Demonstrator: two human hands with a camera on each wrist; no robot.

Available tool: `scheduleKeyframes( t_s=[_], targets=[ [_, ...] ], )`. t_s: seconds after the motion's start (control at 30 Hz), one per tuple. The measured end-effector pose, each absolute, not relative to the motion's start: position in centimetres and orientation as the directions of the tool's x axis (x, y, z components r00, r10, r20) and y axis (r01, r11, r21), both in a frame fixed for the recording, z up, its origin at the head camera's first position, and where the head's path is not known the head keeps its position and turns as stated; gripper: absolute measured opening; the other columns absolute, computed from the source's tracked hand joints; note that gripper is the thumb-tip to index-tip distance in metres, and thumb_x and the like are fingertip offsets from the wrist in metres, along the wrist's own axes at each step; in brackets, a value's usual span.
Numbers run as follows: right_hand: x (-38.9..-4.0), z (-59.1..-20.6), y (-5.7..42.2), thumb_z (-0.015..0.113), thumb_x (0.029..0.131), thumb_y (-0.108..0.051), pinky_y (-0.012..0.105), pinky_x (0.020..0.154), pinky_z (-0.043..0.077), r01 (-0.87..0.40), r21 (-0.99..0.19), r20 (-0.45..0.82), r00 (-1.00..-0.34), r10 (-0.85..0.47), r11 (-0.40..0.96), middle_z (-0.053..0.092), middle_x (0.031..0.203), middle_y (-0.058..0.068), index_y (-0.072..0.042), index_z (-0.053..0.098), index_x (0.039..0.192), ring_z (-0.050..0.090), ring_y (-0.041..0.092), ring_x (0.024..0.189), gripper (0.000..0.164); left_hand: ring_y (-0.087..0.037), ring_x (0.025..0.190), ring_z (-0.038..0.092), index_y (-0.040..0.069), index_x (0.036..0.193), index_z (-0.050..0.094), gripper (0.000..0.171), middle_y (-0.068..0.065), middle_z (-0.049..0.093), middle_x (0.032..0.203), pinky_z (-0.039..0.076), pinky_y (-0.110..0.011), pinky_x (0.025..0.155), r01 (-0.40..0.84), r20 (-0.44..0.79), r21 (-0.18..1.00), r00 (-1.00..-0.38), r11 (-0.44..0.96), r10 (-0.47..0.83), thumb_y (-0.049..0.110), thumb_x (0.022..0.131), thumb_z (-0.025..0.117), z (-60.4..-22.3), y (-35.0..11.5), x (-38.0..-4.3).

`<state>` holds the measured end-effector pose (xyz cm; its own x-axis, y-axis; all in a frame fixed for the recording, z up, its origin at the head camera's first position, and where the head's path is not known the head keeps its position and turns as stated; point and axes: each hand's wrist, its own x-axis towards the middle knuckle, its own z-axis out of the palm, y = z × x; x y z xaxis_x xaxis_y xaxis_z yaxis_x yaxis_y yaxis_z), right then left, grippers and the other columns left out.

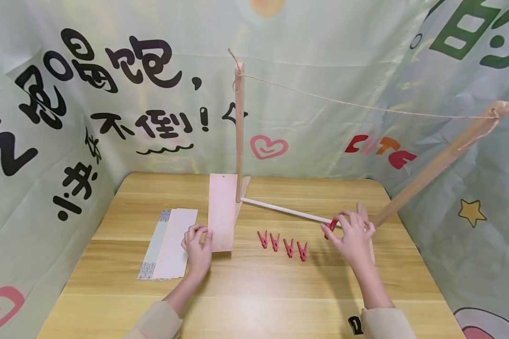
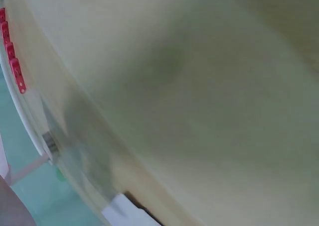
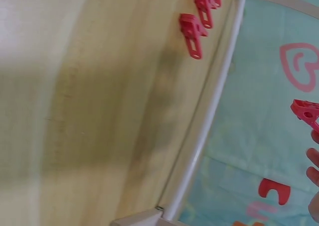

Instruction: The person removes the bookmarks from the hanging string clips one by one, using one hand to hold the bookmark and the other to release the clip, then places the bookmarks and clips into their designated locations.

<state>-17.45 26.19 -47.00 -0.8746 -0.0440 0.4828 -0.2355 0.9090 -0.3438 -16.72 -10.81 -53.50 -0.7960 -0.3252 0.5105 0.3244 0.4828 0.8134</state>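
Between its thumb and fingers my left hand [image 1: 198, 252] pinches a pale pink paper card [image 1: 222, 212] by its lower left edge. The card stands upright, with a small hole near its top. At the right, the thumb and fingers of my right hand [image 1: 353, 238] pinch a red clothespin [image 1: 332, 225], which overlaps the white rod in the head view. In the right wrist view this clothespin [image 3: 305, 110] shows at the right edge, above the fingertips. Several more red clothespins [image 1: 289, 247] lie in a row on the table between the hands.
Two wooden posts [image 1: 239, 132] [image 1: 443, 162] carry a string [image 1: 335, 99] between their tops. A white rod [image 1: 286, 209] joins them low down. More paper cards [image 1: 180, 245] lie overlapping on the wooden table [image 1: 254, 301] at the left. A printed cloth [image 1: 318, 42] hangs behind.
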Motion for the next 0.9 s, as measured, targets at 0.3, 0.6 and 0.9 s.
scheduleKeyframes(
  t_s=[0.3, 0.6, 0.9],
  targets=[
    [-17.0, -48.9, 25.9, 0.072, 0.074, -0.033, 0.061, 0.088, 0.015, -0.203, -0.355, 0.448, -0.894, -0.025, 0.913, 0.051, 0.106, 0.016, -0.005, 0.059, 0.087, 0.04, 0.036, 0.105, 0.033, -0.033, 0.097, 0.039, -0.006, 0.081, 0.06, 0.012, -0.017, 0.05, 0.1, 0.014, -0.051, 0.089, 0.216, 0.447, 0.835, -0.802, 0.506, -0.396, 0.005, 0.086, 0.059, -54.7, -13.3, -16.0],
    [-16.6, -50.6, 25.5, 0.069, 0.077, -0.039, 0.067, 0.09, 0.013, -0.137, -0.354, 0.345, -0.939, -0.007, 0.925, 0.05, 0.111, 0.016, -0.004, 0.06, 0.09, 0.038, 0.037, 0.112, 0.039, -0.035, 0.103, 0.038, -0.005, 0.082, 0.059, 0.014, -0.017, 0.048, 0.103, 0.012, -0.054, 0.094, 0.069, 0.368, 0.837, -0.804, 0.542, -0.467, 0.007, 0.089, 0.056, -55.3, -15.0, -15.5],
    [-16.3, -51.9, 25.6, 0.069, 0.077, -0.041, 0.066, 0.091, 0.012, -0.099, -0.35, 0.288, -0.957, 0.006, 0.932, 0.051, 0.111, 0.017, -0.006, 0.06, 0.085, 0.038, 0.037, 0.112, 0.037, -0.037, 0.105, 0.036, -0.007, 0.081, 0.059, 0.017, -0.018, 0.048, 0.105, 0.01, -0.056, 0.094, -0.013, 0.336, 0.817, -0.802, 0.577, -0.494, 0.007, 0.089, 0.054, -56.7, -16.7, -15.4]
  ],
)
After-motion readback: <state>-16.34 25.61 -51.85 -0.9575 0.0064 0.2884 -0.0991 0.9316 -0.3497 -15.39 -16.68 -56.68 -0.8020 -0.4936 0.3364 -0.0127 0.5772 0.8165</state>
